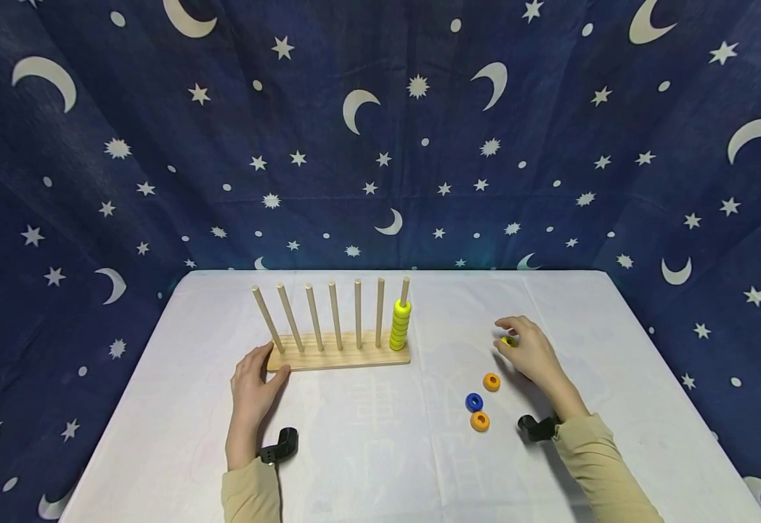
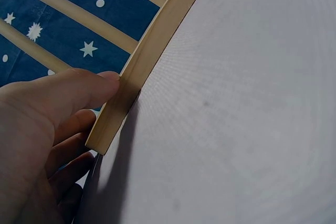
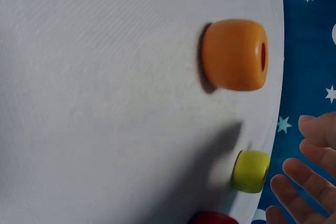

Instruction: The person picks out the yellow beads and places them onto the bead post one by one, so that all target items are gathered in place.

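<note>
A wooden peg stand (image 1: 338, 359) with several upright pegs stands left of the table's middle. Yellow beads (image 1: 399, 330) are stacked on its rightmost peg; the other pegs are bare. My left hand (image 1: 252, 385) grips the left end of the base, its thumb (image 2: 100, 88) on the front edge and its fingers round the end. On the right, my right hand (image 1: 534, 354) hovers over a loose yellow bead (image 3: 251, 171), fingers spread and apart from it in the right wrist view. Part of a red bead (image 3: 212, 219) shows beside that bead; the hand hides it in the head view.
Nearer than the right hand lie an orange bead (image 1: 491, 382), a blue bead (image 1: 474, 402) and a second orange bead (image 1: 480, 421), the last two close together. White cloth (image 1: 367, 450) covers the table. A dark blue curtain (image 1: 328, 174) with moons and stars hangs behind.
</note>
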The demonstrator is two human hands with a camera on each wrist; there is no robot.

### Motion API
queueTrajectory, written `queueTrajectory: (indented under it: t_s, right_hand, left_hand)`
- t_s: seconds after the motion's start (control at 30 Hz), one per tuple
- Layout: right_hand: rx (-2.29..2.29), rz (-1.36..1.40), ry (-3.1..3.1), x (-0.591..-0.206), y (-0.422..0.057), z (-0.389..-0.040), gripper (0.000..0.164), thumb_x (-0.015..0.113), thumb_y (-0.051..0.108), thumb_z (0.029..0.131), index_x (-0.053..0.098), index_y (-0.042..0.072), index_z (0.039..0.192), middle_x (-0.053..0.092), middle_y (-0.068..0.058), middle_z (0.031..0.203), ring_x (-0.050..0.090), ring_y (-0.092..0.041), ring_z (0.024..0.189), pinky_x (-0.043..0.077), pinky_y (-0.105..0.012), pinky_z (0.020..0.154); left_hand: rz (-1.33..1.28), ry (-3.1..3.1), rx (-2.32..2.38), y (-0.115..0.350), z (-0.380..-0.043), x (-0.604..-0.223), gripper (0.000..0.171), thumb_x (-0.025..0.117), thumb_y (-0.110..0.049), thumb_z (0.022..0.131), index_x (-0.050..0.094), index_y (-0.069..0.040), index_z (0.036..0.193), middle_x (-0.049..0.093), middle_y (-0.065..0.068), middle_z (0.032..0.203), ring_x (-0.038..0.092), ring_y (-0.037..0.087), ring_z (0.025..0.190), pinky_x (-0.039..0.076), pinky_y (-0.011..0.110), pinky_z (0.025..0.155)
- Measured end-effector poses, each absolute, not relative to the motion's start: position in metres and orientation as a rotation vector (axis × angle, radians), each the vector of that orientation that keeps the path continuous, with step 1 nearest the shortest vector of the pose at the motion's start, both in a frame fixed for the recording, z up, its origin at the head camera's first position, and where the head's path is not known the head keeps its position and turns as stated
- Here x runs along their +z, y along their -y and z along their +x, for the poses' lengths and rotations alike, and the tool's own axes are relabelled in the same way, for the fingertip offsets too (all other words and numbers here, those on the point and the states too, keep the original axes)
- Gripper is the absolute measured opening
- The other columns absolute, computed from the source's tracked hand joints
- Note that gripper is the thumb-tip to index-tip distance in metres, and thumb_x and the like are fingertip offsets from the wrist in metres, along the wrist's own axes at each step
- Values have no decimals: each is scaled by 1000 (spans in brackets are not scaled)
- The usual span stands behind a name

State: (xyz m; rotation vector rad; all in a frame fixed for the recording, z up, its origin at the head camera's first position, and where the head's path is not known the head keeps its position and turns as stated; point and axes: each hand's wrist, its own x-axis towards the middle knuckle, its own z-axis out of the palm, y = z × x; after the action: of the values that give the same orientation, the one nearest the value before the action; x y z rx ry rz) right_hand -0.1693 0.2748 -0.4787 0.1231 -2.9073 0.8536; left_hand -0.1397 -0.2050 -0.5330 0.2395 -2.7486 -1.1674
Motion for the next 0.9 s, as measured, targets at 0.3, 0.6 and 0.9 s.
queueTrajectory:
  t_s: [0.3, 0.6, 0.9]
  right_hand:
    - [844, 29, 2976, -485, -281, -170, 41, 67, 15, 85, 59, 1, 122, 60, -21, 117, 59, -37, 104, 47, -54, 90]
    - [839, -33, 2980, -494, -285, -169, 38, 66, 15, 86, 60, 1, 121, 61, -20, 115, 59, -33, 99, 47, -50, 86]
    - [823, -70, 2967, -499, -282, -167, 34, 65, 9, 86, 61, -1, 118, 60, -21, 109, 57, -33, 95, 47, -50, 84]
  left_hand:
    - [257, 2737, -1160, 203, -138, -532, 60, 68, -21, 87, 45, -2, 140, 44, 22, 144, 30, 40, 138, 14, 57, 117]
    - [267, 2752, -1167, 202, -137, -530, 61, 68, -22, 88, 45, -3, 141, 43, 21, 145, 29, 39, 139, 13, 56, 117]
    - [270, 2761, -1162, 202, -138, -530, 60, 68, -21, 88, 44, -3, 141, 43, 21, 145, 29, 39, 139, 13, 57, 117]
